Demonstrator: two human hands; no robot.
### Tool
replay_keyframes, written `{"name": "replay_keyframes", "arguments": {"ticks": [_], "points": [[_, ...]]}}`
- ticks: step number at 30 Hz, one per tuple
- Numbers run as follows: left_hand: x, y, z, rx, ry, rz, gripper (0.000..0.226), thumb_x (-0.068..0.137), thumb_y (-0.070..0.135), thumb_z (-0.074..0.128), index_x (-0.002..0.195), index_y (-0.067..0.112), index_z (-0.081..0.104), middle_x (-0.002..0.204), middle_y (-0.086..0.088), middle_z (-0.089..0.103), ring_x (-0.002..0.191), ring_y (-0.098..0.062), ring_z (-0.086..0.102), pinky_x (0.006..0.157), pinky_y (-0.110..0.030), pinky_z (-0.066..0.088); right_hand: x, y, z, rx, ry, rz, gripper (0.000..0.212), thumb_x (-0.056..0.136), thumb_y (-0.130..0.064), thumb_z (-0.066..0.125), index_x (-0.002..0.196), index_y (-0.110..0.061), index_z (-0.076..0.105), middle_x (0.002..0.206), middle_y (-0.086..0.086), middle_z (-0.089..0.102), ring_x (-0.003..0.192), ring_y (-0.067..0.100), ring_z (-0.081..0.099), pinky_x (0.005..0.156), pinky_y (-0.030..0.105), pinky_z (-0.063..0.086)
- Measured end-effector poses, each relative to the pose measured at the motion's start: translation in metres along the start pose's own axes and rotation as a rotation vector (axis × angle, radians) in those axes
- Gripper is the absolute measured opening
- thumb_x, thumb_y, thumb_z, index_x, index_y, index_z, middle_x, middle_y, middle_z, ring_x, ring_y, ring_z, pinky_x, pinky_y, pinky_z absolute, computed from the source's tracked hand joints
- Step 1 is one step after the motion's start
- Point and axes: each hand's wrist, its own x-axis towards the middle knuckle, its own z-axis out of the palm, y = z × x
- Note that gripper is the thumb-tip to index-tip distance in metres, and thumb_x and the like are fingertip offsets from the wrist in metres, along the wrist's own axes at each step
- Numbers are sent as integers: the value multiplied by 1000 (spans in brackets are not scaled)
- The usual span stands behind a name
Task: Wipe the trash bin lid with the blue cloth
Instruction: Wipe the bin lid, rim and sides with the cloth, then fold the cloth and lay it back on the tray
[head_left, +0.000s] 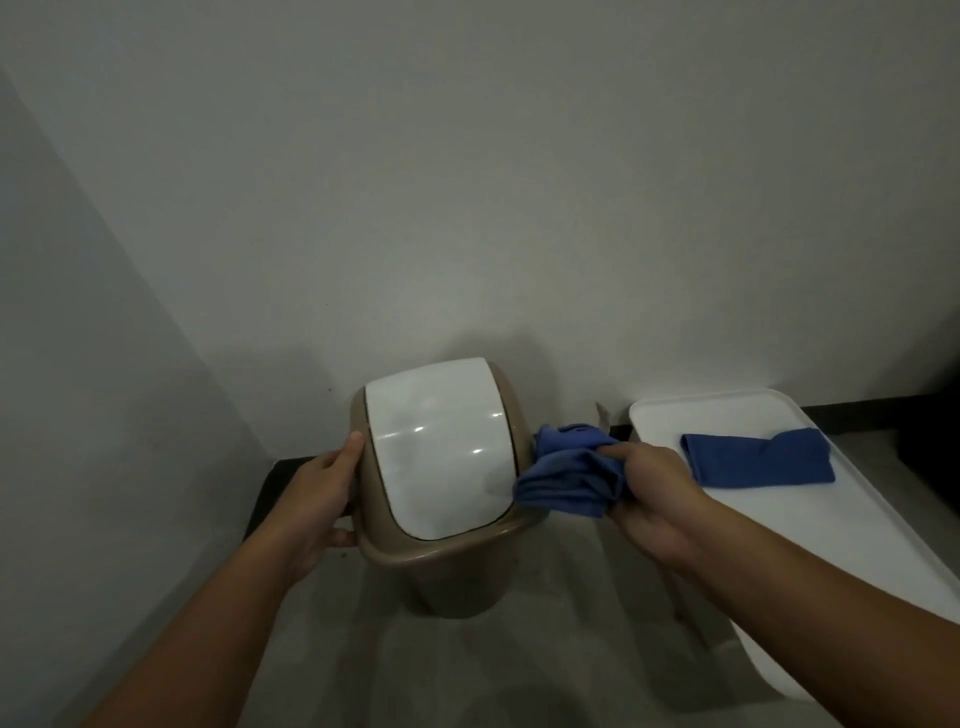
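- Bin (441, 566) on floor by wall; white lid (436, 447) shut, glossy.
- Left hand (324, 493) clamped on bin's left rim, steadying.
- Right hand (644, 499) closed round bunched cloth (569, 475), touching lid's right edge.
- Spare cloth (756, 457) folded on tray (857, 525) at right.
- Advice: flatten cloth, sweep right to left with light pressure; swing flap likely tips if pressed hard.

I see the trash bin lid (436, 447) as glossy white plastic with bright glints, framed by smooth tan plastic. Right of the lid, the blue cloth (569, 475) looks soft, matt and crumpled. Further right, a folded blue cloth (756, 460) lies on a smooth white table (831, 530).
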Motion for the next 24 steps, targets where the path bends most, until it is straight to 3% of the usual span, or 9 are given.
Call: {"name": "replay_keyframes", "arguments": {"ticks": [3, 6, 8, 10, 12, 15, 21, 23, 24], "points": [[-6, 8, 8, 267, 245, 211, 56, 86, 54, 46, 131, 19, 45, 130, -11, 56, 111, -30, 54, 88, -44, 45, -4, -10, -31, -46, -65, -94, 25, 90, -4, 44, 107, -3, 63, 96, 21, 69, 83, 27, 67, 59, 31, 59], [-29, 38, 40, 457, 399, 673, 41, 88, 38, 52, 125, 19, 51, 126, -9, 58, 111, -26, 54, 92, -40, 42, -8, -22, -55, -225, -183, -151, 25, 89, -6, 45, 100, -7, 67, 93, 15, 72, 82, 21, 69, 56, 25, 55], [-45, 61, 76, 505, 183, 908, 38, 87, 29, 57, 125, 22, 51, 126, 1, 55, 115, -15, 50, 101, -39, 41, -12, -35, -68, -368, -276, -170, 23, 90, -9, 47, 97, -9, 68, 93, 12, 72, 84, 19, 68, 59, 23, 53], [-60, 76, 120, 599, -190, 1008, 60, 80, 30, 67, 133, 26, 41, 133, 10, 44, 122, 0, 37, 107, -21, 32, -15, -48, -80, -502, -366, -183, 21, 91, -13, 48, 96, -11, 69, 96, 10, 73, 90, 20, 68, 66, 24, 54], [-71, 83, 165, 724, -508, 914, 94, 65, 46, 77, 141, 35, 22, 135, 19, 31, 121, 9, 28, 98, -6, 27, -17, -61, -92, -620, -400, -183, 20, 91, -17, 50, 96, -11, 69, 99, 12, 72, 93, 23, 67, 75, 28, 55], [-80, 71, 219, 821, -746, 696, 108, 54, 55, 79, 141, 39, 16, 133, 19, 41, 116, -1, 45, 92, -16, 41, -19, -78, -111, -755, -388, -171, 19, 89, -23, 54, 93, -9, 68, 99, 18, 71, 90, 26, 68, 79, 34, 55], [-72, 55, 264, 965, -827, 601, 36, 70, 28, 72, 102, 27, 56, 95, 0, 65, 83, -18, 62, 79, -38, 54, -28, -97, -163, -1054, -467, -83, 24, 74, -15, 73, 98, -16, 68, 101, 10, 71, 93, 21, 68, 83, 31, 56], [-71, 53, 277, 1069, -889, 621, 8, 74, 21, 63, 75, 25, 56, 78, -2, 61, 71, -19, 57, 70, -38, 50, -30, -99, -181, -1165, -465, -48, 28, 73, -13, 74, 99, -16, 66, 99, 8, 71, 90, 18, 68, 79, 27, 56], [-71, 50, 285, 1107, -904, 628, 13, 76, 18, 58, 67, 25, 51, 72, -1, 57, 67, -18, 53, 65, -36, 46, -30, -99, -189, -1247, -450, -52, 27, 72, -14, 74, 98, -16, 66, 96, 7, 71, 89, 18, 67, 77, 25, 55]]}}
